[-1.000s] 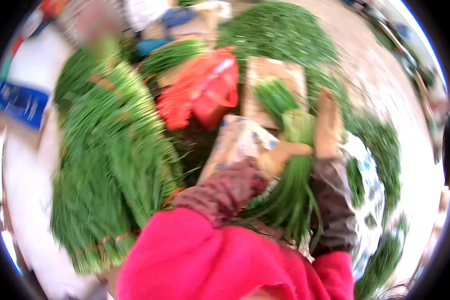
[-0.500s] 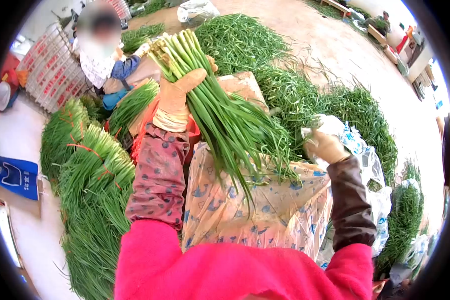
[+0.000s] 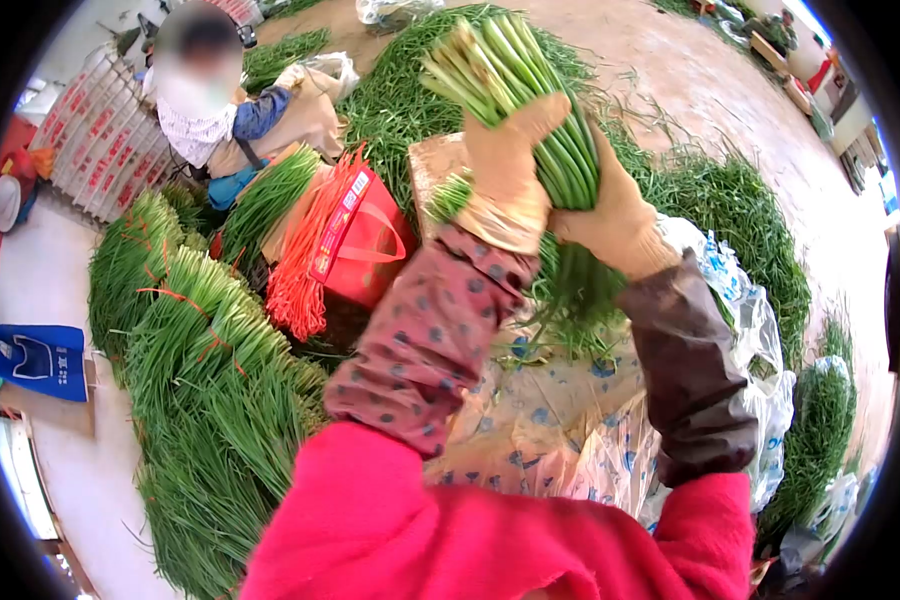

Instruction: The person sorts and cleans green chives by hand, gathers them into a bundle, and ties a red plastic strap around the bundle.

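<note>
Both hands wear tan gloves and are raised over the work spot. My left hand (image 3: 510, 165) is wrapped round the upper part of a bunch of garlic chives (image 3: 505, 75), just below its pale stem ends. Lower on the same bunch, my right hand (image 3: 615, 215) grips it from the right side. The leaves hang blurred below the hands, over a patterned plastic sheet (image 3: 540, 405) that covers my lap. A small bit of cut green stems (image 3: 449, 197) shows beside my left wrist.
Tied chive bundles (image 3: 210, 350) are piled at the left. A red bag (image 3: 370, 240) with red ties (image 3: 310, 270) hanging over it stands nearby. Loose greens (image 3: 710, 220) heap behind and right, beside plastic bags (image 3: 755, 340). Another person (image 3: 230, 120) sits at the back left.
My left hand has carried the bunch to the right. My right hand has come up from the plastic bag and closed on the bunch. The red bag now shows fully.
</note>
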The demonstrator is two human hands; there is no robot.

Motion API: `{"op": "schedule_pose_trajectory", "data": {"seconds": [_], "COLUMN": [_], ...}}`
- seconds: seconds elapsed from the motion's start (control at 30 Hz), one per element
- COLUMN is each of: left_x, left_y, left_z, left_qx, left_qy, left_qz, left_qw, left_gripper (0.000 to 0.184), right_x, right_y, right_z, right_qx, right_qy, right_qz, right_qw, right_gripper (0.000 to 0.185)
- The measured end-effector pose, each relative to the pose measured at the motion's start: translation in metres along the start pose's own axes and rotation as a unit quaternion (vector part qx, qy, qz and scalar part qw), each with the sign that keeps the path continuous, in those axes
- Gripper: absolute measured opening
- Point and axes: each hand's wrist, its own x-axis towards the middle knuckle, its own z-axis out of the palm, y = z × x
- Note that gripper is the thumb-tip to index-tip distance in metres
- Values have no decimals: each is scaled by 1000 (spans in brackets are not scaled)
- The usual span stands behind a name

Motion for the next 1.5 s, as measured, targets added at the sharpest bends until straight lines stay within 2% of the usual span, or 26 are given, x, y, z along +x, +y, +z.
{"op": "schedule_pose_trajectory", "data": {"seconds": [0.1, 0.2, 0.3, 0.4, 0.5, 0.53, 0.6, 0.63, 0.67, 0.7, 0.77, 0.83, 0.9, 0.93, 1.0, 1.03, 1.07, 1.1, 1.13, 1.17, 1.23, 1.27, 1.3, 1.33, 1.43, 1.5], "left_x": [-11, -30, -37, -25, -8, -2, 6, 10, 18, 15, 1, -1, 1, 5, 19, 27, 35, 49, 54, 55, 60, 63, 68, 70, 72, 69], "left_y": [-65, -126, -166, -180, -178, -166, -144, -129, -113, -102, -101, -90, -103, -113, -135, -150, -166, -169, -176, -184, -187, -190, -191, -194, -196, -196], "left_z": [-29, -55, -84, -115, -165, -177, -205, -219, -232, -244, -285, -284, -290, -297, -299, -308, -326, -322, -332, -344, -346, -343, -336, -334, -329, -324], "left_qx": [-142, -270, -331, -273, -115, -65, 63, 132, 225, 257, 476, 728, 866, 892, 875, 876, 883, 865, 861, 860, 862, 860, 858, 861, 876, 884], "left_qy": [113, 166, 172, 223, 176, 145, 99, 73, 11, -18, -116, -211, -316, -356, -403, -403, -403, -402, -385, -381, -379, -372, -375, -370, -356, -356], "left_qz": [-125, -230, -262, -245, -261, -302, -369, -418, -489, -467, -401, -266, -125, 7, 16, 46, 29, -96, -124, -95, -128, -129, -175, -173, -183, -174], "left_qw": [975, 920, 890, 903, 942, 940, 922, 896, 843, 846, 774, 596, 368, 279, 267, 261, 237, 285, 308, 324, 313, 325, 304, 304, 268, 246], "left_gripper": [20, 26, 38, 47, 52, 55, 60, 60, 65, 74, 86, 95, 95, 71, 63, 62, 68, 92, 124, 138, 139, 139, 141, 143, 151, 151], "right_x": [-2, 9, 19, 42, 73, 80, 91, 94, 95, 99, 89, 68, 58, 57, 67, 79, 66, 64, 54, 56, 68, 68, 72, 77, 74, 57], "right_y": [13, 37, 83, 115, 138, 144, 171, 185, 205, 200, 226, 246, 251, 252, 261, 274, 256, 263, 281, 286, 269, 269, 269, 268, 275, 262], "right_z": [-22, -30, -15, 21, 65, 78, 109, 124, 142, 148, 182, 220, 229, 225, 222, 235, 224, 239, 265, 268, 228, 226, 221, 211, 154, 81], "right_qx": [-138, -299, -296, -268, -255, -241, -247, -252, -250, -279, -248, -304, -265, -234, -195, -136, -201, -234, -300, -280, -203, -199, -197, -208, -124, -179], "right_qy": [-109, -221, -265, -252, -240, -231, -208, -188, -178, -224, -167, -116, -72, -36, 14, -91, -21, -42, 14, -7, -75, -88, -99, -151, -263, -273], "right_qz": [97, 145, 157, 130, 128, 110, 114, 110, 85, 128, 100, 95, 104, 74, 58, 136, 86, 108, 55, 76, 108, 118, 127, 132, 80, 96], "right_qw": [980, 917, 904, 921, 928, 936, 940, 943, 948, 925, 949, 941, 956, 969, 979, 977, 976, 965, 952, 957, 970, 969, 967, 957, 954, 940], "right_gripper": [98, 88, 87, 86, 84, 81, 80, 80, 86, 95, 106, 107, 103, 85, 48, 48, 54, 69, 79, 89, 101, 102, 102, 101, 88, 66]}}
